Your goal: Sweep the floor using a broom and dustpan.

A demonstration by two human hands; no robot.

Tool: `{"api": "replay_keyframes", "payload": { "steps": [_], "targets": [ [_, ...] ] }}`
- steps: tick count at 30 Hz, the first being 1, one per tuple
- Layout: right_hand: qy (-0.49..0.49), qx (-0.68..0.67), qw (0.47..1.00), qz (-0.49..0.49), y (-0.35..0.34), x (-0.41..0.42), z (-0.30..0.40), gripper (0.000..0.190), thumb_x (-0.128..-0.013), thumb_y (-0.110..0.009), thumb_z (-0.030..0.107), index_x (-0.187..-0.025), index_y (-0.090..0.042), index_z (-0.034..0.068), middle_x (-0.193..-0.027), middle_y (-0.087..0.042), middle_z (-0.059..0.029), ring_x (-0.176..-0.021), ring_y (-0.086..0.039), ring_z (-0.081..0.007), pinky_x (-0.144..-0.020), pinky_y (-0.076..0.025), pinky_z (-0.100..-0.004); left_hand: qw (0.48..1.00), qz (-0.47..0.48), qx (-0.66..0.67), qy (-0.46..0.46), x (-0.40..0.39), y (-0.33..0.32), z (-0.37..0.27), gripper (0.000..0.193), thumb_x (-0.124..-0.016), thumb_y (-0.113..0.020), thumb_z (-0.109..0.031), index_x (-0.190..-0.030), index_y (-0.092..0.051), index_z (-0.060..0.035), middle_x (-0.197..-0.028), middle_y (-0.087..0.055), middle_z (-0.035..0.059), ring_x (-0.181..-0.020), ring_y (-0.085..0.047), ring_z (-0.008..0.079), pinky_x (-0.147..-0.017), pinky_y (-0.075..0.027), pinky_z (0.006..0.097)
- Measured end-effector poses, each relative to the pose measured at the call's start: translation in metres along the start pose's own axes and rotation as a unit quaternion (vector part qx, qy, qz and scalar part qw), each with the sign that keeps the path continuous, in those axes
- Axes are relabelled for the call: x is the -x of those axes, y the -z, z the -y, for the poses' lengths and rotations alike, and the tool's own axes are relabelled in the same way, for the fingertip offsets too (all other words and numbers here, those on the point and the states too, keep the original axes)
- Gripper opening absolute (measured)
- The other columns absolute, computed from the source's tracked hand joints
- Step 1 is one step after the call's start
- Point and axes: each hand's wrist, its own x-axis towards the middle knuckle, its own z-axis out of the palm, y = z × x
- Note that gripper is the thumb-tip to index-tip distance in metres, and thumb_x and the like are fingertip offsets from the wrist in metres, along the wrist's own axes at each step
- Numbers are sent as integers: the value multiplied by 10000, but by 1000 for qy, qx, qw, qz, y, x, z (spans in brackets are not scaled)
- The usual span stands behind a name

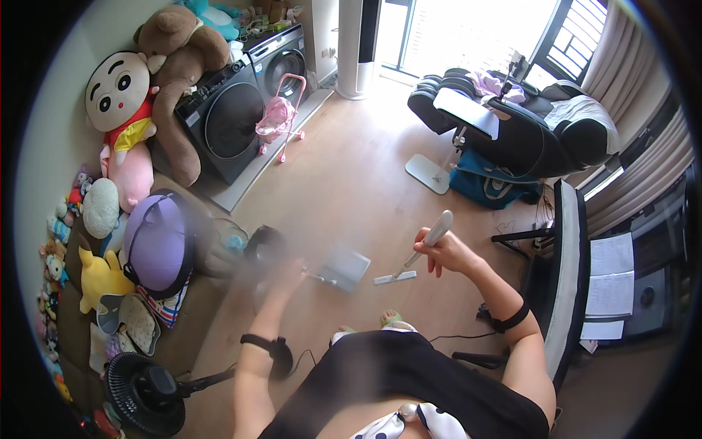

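Observation:
My right hand [443, 249] is closed around the light grey handle of a small broom [395, 278], with the end of the handle sticking up past the fingers. The broom's narrow white head hangs low over the wood floor, right of a grey dustpan [345, 269]. Near the dustpan's handle is my left hand [290, 274], with the handle running from its fingers to the pan. A hazy smear in the view blurs this hand and the things around it, but it appears closed on that handle. Broom head and pan are apart.
A sofa [186, 340] with plush toys and a purple half-ball [156, 241] lies left, a black fan [145, 392] at lower left. A pink toy stroller [278, 115] stands by the washing machines. On the right are a massage chair [526, 137], a blue bag [488, 184], a keyboard stand [565, 285] and cables.

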Motion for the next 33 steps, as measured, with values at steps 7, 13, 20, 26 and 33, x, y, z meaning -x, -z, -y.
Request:
{"api": "replay_keyframes", "payload": {
  "steps": [7,13,20,26,33],
  "targets": [
    [182,105,938,-277,40,-16,26,225,-752,-589,152,-596,-498,18,-452,-431,-25,-367,-420,-60,-362,-342,-219,991,-30,-27,-124,-30,23,-34,347,-593,-680,-222,-913,-573,-138,-824,-589,29,-754,-560,198,-679,-410,317],
    [294,142,899,-293,35,-32,88,302,-770,-566,207,-563,-498,-2,-439,-425,-33,-384,-409,-74,-390,-337,-243,964,-253,-48,-69,21,58,-36,574,-551,-722,-234,-1056,-476,-115,-1049,-493,35,-881,-468,184,-771,-333,341],
    [355,151,856,-343,-16,-67,140,404,-692,-635,355,-514,-557,1,-390,-463,-57,-352,-462,-127,-382,-362,-259,944,-248,166,141,37,-40,-36,704,-483,-775,-324,-1002,-406,-24,-948,-463,137,-892,-449,305,-782,-354,386],
    [431,140,856,-249,-86,-77,176,403,-709,-649,260,-475,-451,-2,-397,-371,-39,-379,-332,-78,-382,-311,-241,886,-211,368,188,-9,-65,-59,888,-482,-782,-303,-1137,-289,38,-1149,-359,200,-1071,-367,324,-897,-320,352],
    [461,141,830,-281,-106,-85,170,409,-702,-654,251,-460,-446,-5,-383,-364,-58,-350,-323,-130,-371,-313,-259,845,-264,396,243,-18,-72,-65,730,-529,-773,-233,-1055,-331,14,-878,-443,131,-816,-460,266,-740,-383,327]
  ]
}}
